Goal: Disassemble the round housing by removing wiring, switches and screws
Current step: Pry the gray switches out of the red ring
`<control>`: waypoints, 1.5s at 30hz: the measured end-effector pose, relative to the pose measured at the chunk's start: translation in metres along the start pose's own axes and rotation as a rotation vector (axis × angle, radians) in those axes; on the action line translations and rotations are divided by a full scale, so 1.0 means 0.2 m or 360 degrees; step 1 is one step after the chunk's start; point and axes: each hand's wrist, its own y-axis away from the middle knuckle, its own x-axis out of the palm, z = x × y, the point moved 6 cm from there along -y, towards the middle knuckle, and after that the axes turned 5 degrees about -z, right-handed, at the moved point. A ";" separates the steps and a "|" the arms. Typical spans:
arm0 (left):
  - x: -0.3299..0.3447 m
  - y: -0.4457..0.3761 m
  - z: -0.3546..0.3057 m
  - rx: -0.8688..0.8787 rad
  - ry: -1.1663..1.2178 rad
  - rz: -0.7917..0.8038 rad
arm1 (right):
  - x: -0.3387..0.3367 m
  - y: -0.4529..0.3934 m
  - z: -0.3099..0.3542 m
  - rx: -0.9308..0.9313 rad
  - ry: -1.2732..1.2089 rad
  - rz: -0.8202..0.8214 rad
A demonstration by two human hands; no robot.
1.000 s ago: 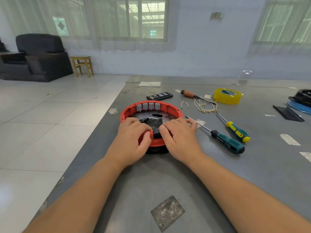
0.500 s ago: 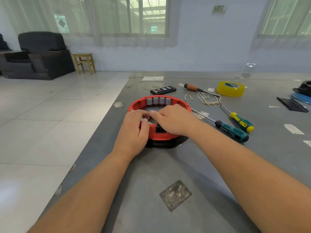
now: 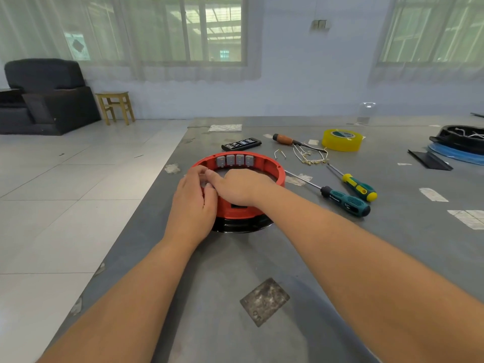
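Observation:
A round red housing (image 3: 272, 167) on a black base sits on the grey table. Several grey switches (image 3: 235, 160) line its far inner wall. My left hand (image 3: 192, 203) wraps the housing's near-left rim. My right hand (image 3: 239, 186) reaches across the opening to the left rim, fingertips pinched together against my left thumb. What the fingertips pinch is too small to tell. Removed white wires (image 3: 309, 154) lie on the table to the right. Both hands hide the inside of the housing.
Two screwdrivers, a teal one (image 3: 345, 201) and a yellow-green one (image 3: 360, 187), lie right of the housing. A brown-handled tool (image 3: 284, 139), a yellow tape roll (image 3: 341, 140) and a black bit case (image 3: 241, 144) lie behind. Another black housing (image 3: 461, 138) sits far right. The table's left edge is close.
My right hand slid from the near rim across the housing to its left side, meeting my left thumb. My left hand stayed on the near-left rim.

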 end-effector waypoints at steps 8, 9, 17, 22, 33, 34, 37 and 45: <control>0.00 0.00 0.00 0.0024 -0.0022 -0.0010 | 0.02 0.00 0.02 -0.0026 -0.0077 0.0065; 0.00 0.00 0.00 0.0018 -0.0008 -0.0014 | 0.02 0.00 0.02 -0.0019 -0.0091 0.0077; 0.00 -0.01 0.02 -0.0033 -0.0069 -0.0064 | 0.02 0.02 0.03 -0.0029 -0.0157 0.0262; 0.00 -0.01 0.03 -0.0022 -0.0097 -0.0060 | 0.04 0.01 0.02 -0.0011 -0.0053 0.0252; 0.00 0.00 0.03 -0.0013 -0.0105 -0.0053 | 0.02 0.00 0.01 -0.0066 0.0049 0.0007; 0.00 0.00 0.03 -0.0012 -0.0113 -0.0049 | 0.02 0.00 0.01 -0.0074 0.0040 -0.0004; 0.00 0.00 0.02 -0.0004 -0.0101 -0.0030 | 0.01 0.01 0.01 -0.0095 0.0017 -0.0019; 0.00 0.00 0.02 0.0034 -0.0062 -0.0013 | -0.06 0.06 0.02 -0.0145 -0.0024 -0.0203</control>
